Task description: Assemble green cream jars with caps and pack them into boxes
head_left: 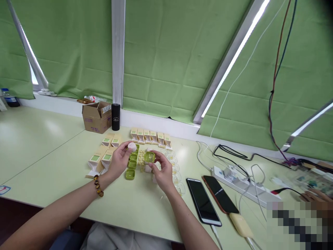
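Observation:
Between the fingertips of my left hand (119, 162) is a small, pale pinkish-white rounded piece (131, 147). My right hand (164, 173) grips a small green square dish (149, 157) by its edge, its hollow side facing me. A column of similar green dishes (130, 174) stands on the table between my hands. Just beside it are rows of tiny yellowish pieces (141, 160). Past my right hand sit several clear plastic cups (176, 168), partly hidden by it. More pale pieces (148, 168) show under the held dish.
Cream cartons with green labels (95, 159) lie left of my left hand, and more cartons (151, 136) line the back. Behind stand a cardboard box (96, 118) and a black tumbler (116, 117). Phones (204, 201) and a power strip (241, 185) lie right; another person's hand (316, 195) is far right.

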A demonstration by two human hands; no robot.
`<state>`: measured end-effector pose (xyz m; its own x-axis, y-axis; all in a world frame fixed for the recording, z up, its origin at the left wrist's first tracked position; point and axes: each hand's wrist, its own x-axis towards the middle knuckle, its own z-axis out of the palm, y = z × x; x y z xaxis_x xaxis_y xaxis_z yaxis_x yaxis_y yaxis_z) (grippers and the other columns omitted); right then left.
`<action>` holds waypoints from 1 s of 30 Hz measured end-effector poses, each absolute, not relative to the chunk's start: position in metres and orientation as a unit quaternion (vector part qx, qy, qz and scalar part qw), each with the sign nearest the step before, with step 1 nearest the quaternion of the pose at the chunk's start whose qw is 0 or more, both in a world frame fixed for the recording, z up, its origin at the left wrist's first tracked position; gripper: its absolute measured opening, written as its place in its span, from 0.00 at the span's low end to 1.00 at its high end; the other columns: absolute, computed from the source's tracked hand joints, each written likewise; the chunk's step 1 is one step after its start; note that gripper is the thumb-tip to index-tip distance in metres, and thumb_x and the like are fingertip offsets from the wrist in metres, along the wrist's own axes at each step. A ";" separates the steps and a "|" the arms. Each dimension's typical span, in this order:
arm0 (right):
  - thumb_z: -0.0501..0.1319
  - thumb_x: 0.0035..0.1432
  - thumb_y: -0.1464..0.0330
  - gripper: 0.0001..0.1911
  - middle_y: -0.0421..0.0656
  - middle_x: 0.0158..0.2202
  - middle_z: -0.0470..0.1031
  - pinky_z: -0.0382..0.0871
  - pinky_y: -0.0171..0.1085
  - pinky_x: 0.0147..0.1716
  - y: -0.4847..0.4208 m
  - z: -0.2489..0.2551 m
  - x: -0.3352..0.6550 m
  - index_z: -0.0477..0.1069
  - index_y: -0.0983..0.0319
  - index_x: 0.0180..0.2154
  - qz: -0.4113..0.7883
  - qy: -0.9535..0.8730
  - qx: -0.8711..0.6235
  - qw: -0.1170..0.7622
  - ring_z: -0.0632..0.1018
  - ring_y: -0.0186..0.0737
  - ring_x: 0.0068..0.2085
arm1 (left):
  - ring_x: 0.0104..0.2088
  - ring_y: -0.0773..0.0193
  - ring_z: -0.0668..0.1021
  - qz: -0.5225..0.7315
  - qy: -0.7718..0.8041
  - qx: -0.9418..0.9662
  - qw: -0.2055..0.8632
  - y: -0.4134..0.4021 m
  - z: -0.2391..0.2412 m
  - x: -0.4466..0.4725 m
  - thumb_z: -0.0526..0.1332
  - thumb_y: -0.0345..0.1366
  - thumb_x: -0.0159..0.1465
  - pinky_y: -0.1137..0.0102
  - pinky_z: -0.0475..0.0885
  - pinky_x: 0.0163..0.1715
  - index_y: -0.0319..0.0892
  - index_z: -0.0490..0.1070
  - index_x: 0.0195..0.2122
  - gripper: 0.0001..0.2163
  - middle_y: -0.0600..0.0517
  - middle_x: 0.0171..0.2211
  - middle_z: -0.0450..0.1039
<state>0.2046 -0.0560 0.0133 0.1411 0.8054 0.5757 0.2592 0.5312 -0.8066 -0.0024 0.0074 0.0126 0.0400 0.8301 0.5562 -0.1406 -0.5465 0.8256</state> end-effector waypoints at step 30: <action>0.69 0.59 0.66 0.21 0.47 0.52 0.79 0.76 0.46 0.46 -0.088 0.041 0.198 0.77 0.53 0.54 0.260 -0.780 -0.307 0.480 0.79 0.52 0.51 | 0.48 0.57 0.83 0.596 0.227 0.533 0.556 0.015 0.011 0.002 0.71 0.46 0.68 0.58 0.81 0.52 0.41 0.76 0.56 0.20 0.43 0.51 0.81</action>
<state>0.1983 -0.0884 0.0411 -0.3501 0.7286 0.5887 0.2301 0.6761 -0.7000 0.0022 0.0154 0.0112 0.1875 0.9049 0.3822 -0.4208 -0.2776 0.8637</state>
